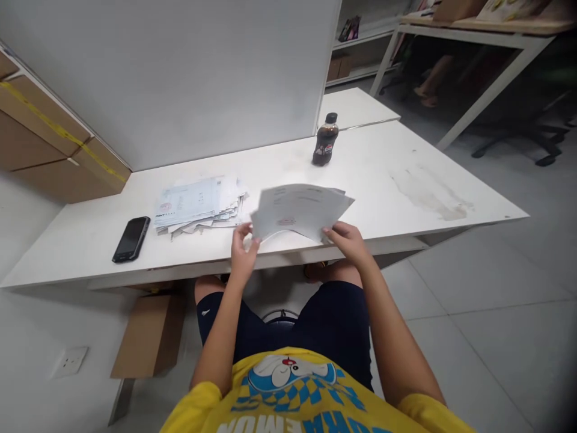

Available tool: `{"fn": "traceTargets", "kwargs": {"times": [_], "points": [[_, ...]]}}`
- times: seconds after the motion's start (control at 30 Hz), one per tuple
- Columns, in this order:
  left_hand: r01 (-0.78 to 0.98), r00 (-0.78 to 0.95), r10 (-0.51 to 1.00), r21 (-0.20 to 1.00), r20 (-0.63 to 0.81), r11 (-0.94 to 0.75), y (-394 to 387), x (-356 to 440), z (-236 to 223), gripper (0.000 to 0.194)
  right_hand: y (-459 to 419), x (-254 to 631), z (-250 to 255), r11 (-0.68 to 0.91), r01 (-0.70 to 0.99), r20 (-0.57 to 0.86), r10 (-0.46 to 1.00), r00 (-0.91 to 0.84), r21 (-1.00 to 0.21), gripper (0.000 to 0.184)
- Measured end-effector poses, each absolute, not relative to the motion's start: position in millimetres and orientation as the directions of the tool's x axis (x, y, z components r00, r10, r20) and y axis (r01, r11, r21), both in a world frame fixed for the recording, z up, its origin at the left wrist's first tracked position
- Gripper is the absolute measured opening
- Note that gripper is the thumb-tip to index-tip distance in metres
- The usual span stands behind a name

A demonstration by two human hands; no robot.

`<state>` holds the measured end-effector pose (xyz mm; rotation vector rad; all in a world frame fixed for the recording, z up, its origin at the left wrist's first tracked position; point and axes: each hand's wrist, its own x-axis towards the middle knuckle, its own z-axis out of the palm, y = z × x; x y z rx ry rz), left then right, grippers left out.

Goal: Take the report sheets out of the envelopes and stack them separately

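I hold a small sheaf of printed white papers (300, 210) just above the front edge of the white desk (406, 180). My left hand (243, 249) pinches its near left corner, fingers closed on it. On the near right edge my right hand (347, 237) grips the same sheets. The papers bow slightly and show a red stamp. To the left on the desk lies a loose pile of more papers (198, 204), untouched by either hand.
A black phone (131, 239) lies face up at the desk's left. A dark soda bottle (325, 139) stands at the back by the white partition (180, 78). Cardboard boxes (54, 150) are stacked at left; another box (148, 334) sits under the desk. A person's legs (430, 81) show beneath a far table.
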<state>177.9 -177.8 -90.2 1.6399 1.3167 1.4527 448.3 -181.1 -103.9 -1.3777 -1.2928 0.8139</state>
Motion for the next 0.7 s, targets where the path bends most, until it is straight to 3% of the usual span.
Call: {"fn": "traceTargets", "kwargs": {"times": [0.13,0.3,0.57,0.7], "points": [[0.393,-0.051,0.977,0.903,0.209,-0.173,-202.6,176.5,-91.3,0.035,-187.1,456.7,-101.9,0.209,0.293,0.248,0.963,0.104,-0.933,0.029],[0.461,-0.056,0.966,0.865,0.254,-0.201,-193.7,171.1,-93.8,0.029,-187.3,441.7,-108.3,0.166,0.267,0.203,0.972,0.116,-0.949,0.031],[0.604,0.196,0.928,0.706,0.318,-0.370,-218.5,158.8,-92.0,0.023,-222.8,441.5,-104.2,0.128,0.295,0.199,0.954,0.224,-0.947,0.024],[0.646,0.171,0.918,0.662,0.359,-0.379,-238.0,142.1,-72.1,0.024,-257.5,431.8,-94.1,0.026,0.106,0.053,0.962,0.268,-0.994,0.026]]}}
